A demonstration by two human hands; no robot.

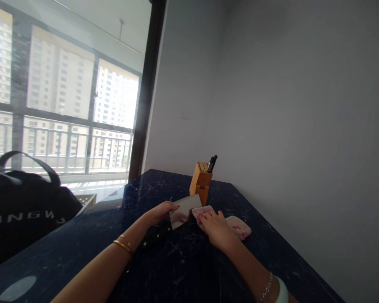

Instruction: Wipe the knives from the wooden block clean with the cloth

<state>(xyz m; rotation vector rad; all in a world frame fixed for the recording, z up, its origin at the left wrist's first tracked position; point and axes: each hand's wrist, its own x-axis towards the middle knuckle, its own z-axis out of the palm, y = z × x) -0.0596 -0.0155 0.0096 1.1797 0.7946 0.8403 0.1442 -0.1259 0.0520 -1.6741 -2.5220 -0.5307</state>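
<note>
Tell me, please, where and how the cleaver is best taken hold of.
Probably by wrapping fingers round the black handle, coming from the near left: it is slim and points that way, while the left hand is on the broad blade.

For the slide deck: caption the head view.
Left hand holding a cleaver, right hand on a cloth, wooden knife block behind.

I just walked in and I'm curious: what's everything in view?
Cleaver: one, silver and black, in left hand
Cloth: apparently one, pink-white, under right hand
Knife block: one, wooden brown, on table
Handles: count unclear, black, in block
Table: one, dark blue, below hands
Bag: one, black, left
Window frame: one, grey, left
Railing: one, grey, outside
Buildings: several, pale, outside
Walls: two, grey, background
Bracelets: several, gold, silver, white, wrists
Hands: two, bare, over table
</note>
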